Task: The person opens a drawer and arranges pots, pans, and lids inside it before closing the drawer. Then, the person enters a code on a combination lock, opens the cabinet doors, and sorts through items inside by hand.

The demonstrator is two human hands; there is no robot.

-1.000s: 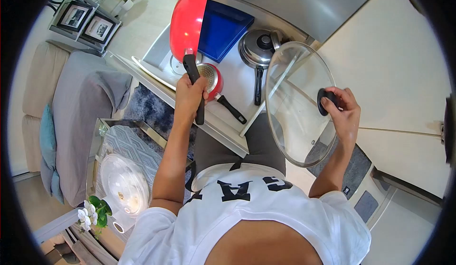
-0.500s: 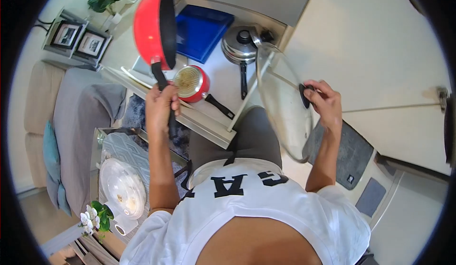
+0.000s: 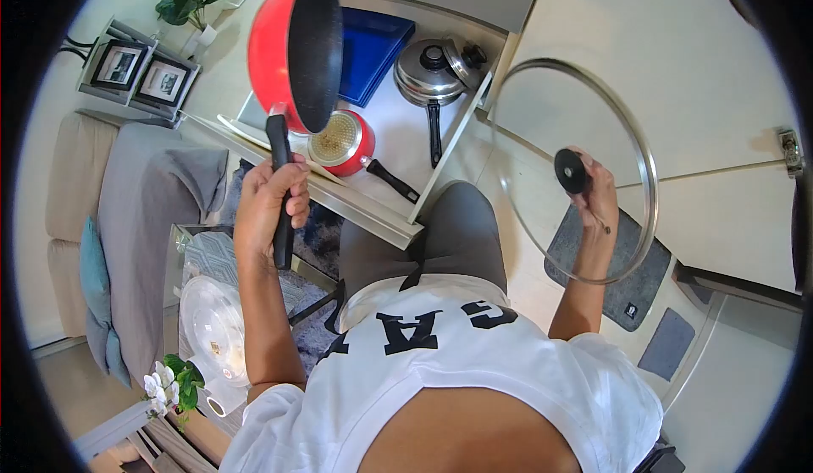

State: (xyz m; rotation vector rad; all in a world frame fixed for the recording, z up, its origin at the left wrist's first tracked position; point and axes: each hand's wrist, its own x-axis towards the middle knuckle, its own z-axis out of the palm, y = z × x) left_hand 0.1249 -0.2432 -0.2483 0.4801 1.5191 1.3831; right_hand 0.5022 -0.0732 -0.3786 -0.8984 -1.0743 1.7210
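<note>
My left hand [image 3: 269, 206] is wrapped round the black handle of a red pan [image 3: 275, 45], raised upright on its side with its dark inside facing right. My right hand [image 3: 597, 193] grips the black knob of a round glass lid [image 3: 542, 219], which stands nearly on edge at the right. Behind the pan is an open drawer [image 3: 364, 210]. In it are a small red pan [image 3: 356, 147] with its base up, a steel pan [image 3: 411, 75] with a lid on it, another steel lid [image 3: 464, 65] leaning beside that, and a blue flat item [image 3: 373, 45].
White cabinet doors [image 3: 677, 66] stand at the right above a dark mat [image 3: 635, 261]. A glass table [image 3: 182, 261] at the left bears a clear covered dish [image 3: 212, 329]. Beyond it is a grey sofa [image 3: 152, 227]. Framed pictures [image 3: 163, 81] are at the upper left.
The red pan has moved left and turned to show its inside. The lid first moved left, then right, and has turned in my right hand. The view has shifted.
</note>
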